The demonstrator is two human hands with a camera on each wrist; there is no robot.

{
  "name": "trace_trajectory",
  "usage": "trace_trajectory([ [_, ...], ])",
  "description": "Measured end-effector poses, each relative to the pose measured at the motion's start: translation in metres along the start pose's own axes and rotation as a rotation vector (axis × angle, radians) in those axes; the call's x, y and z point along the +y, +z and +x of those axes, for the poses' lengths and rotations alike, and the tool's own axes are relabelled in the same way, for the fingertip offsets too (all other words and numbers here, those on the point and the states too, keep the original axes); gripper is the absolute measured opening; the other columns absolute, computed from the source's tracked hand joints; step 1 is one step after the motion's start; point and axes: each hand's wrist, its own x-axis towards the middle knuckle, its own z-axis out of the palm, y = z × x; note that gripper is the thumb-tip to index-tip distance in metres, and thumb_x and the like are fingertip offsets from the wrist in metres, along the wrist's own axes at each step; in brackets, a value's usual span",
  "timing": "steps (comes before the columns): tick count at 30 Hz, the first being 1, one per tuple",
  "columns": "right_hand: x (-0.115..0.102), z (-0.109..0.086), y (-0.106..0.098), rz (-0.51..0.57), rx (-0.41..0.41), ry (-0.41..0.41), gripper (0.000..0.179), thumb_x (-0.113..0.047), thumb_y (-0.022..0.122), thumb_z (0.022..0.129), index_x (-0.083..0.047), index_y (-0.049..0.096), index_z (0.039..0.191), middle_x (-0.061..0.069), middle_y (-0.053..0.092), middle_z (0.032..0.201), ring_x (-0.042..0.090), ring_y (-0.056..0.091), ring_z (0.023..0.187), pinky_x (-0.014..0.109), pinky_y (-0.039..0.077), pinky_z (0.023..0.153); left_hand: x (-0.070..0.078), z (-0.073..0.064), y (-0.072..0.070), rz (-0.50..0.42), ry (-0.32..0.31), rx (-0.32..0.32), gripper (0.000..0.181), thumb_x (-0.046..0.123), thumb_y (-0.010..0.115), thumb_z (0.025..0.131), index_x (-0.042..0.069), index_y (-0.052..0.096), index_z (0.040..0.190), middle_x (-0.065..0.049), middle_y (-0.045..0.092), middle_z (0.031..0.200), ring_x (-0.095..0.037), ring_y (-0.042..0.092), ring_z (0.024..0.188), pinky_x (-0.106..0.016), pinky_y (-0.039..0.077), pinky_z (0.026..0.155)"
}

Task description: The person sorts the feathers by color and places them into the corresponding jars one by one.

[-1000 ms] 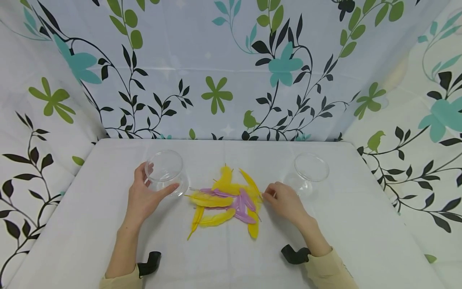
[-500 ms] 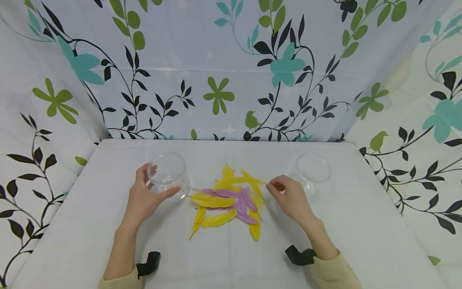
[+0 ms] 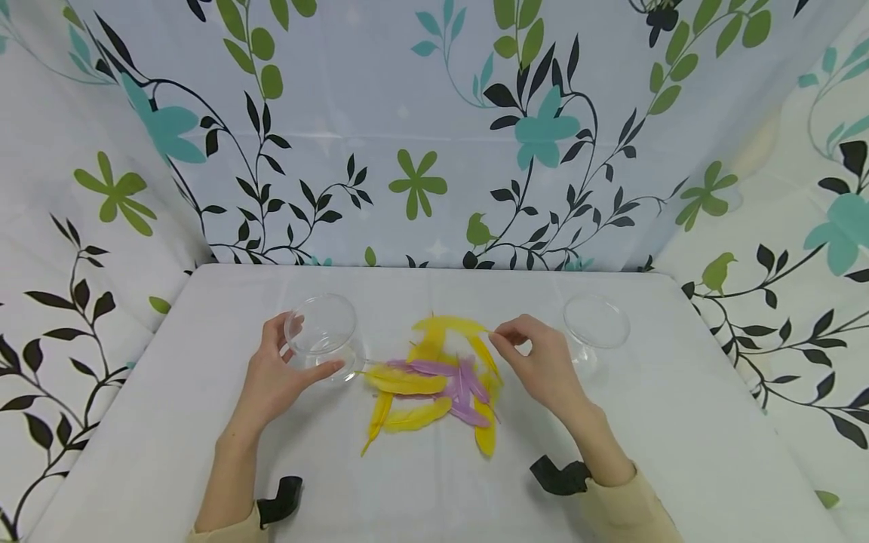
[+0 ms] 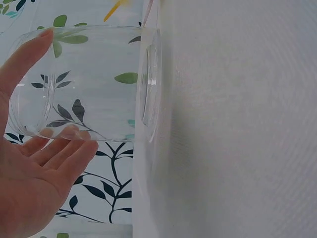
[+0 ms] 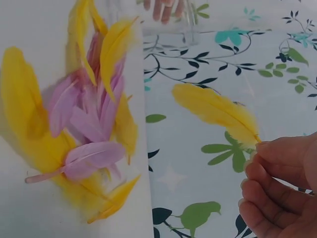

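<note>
My left hand (image 3: 274, 381) holds a clear jar (image 3: 329, 347) on the left of the table, its thumb on one side and fingers on the other. In the left wrist view the jar (image 4: 99, 84) stands with its base on or very close to the white cloth. My right hand (image 3: 543, 369) pinches the quill of a yellow feather (image 5: 215, 111) between thumb and fingertips. That feather is raised off the cloth, above the pile. Yellow feathers (image 3: 407, 381) and purple feathers (image 3: 466, 385) lie overlapping in the middle, between both hands.
A second clear jar (image 3: 594, 346) stands at the right, just behind my right hand. Black wrist mounts (image 3: 281, 499) are strapped at both sleeves. A patterned curtain (image 3: 326, 136) closes off the white table (image 3: 434, 498) at the back and sides.
My right hand has moved away from the table's front edge and lifted the pinched yellow feather off the pile. The left hand keeps its hold on the jar. The whole view has shifted slightly.
</note>
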Motion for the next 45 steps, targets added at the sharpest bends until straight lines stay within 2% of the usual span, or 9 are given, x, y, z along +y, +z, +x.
trace_trajectory([
  [10,-0.025,0.016,-0.003,0.060,0.041,-0.055,0.007,-0.019,0.073,0.093,-0.014,0.072,0.099,-0.006,0.068,0.088,0.010,0.061,0.085,0.025,0.055,0.072,0.001,0.000,-0.003,0.008,0.003,-0.019,0.114,0.051,0.085,0.074,0.012,0.015,0.155,-0.018,0.028,0.162,-0.046,0.037,0.142,-0.060,0.040,0.109],
  [15,-0.037,0.025,0.001,0.117,0.061,-0.121,0.006,-0.016,0.073,0.093,-0.014,0.072,0.098,-0.006,0.067,0.087,0.007,0.061,0.085,0.024,0.056,0.074,0.000,-0.001,-0.003,0.004,0.002,-0.024,0.114,0.050,0.085,0.074,0.013,0.014,0.155,-0.017,0.028,0.162,-0.046,0.036,0.142,-0.059,0.040,0.109],
  [22,-0.058,0.036,0.013,0.223,0.034,-0.239,0.005,-0.013,0.070,0.094,-0.011,0.073,0.097,-0.005,0.066,0.086,0.008,0.060,0.081,0.027,0.057,0.070,0.000,-0.001,-0.004,-0.010,0.002,-0.033,0.113,0.049,0.085,0.075,0.013,0.014,0.155,-0.017,0.026,0.163,-0.046,0.036,0.143,-0.060,0.039,0.110],
  [29,-0.077,0.048,0.033,0.222,0.003,-0.327,0.004,-0.011,0.070,0.093,-0.008,0.073,0.094,-0.001,0.067,0.085,0.010,0.060,0.079,0.024,0.055,0.072,0.000,-0.002,-0.003,-0.011,-0.013,-0.041,0.112,0.050,0.084,0.076,0.014,0.014,0.155,-0.015,0.026,0.163,-0.046,0.035,0.143,-0.060,0.039,0.110],
  [37,-0.086,0.052,0.061,0.177,-0.085,-0.313,0.005,-0.014,0.070,0.094,-0.010,0.074,0.093,-0.003,0.066,0.084,0.010,0.062,0.083,0.019,0.053,0.072,-0.002,-0.001,-0.003,-0.011,-0.021,-0.047,0.115,0.052,0.085,0.074,0.014,0.013,0.155,-0.020,0.025,0.162,-0.047,0.035,0.143,-0.060,0.041,0.108],
  [45,-0.093,0.054,0.087,0.130,-0.148,-0.274,0.005,-0.014,0.071,0.093,-0.010,0.074,0.093,-0.002,0.066,0.085,0.014,0.062,0.081,0.020,0.054,0.076,0.000,0.000,-0.004,-0.009,-0.036,-0.055,0.116,0.052,0.084,0.075,0.014,0.011,0.156,-0.025,0.022,0.162,-0.048,0.035,0.142,-0.060,0.041,0.108],
])
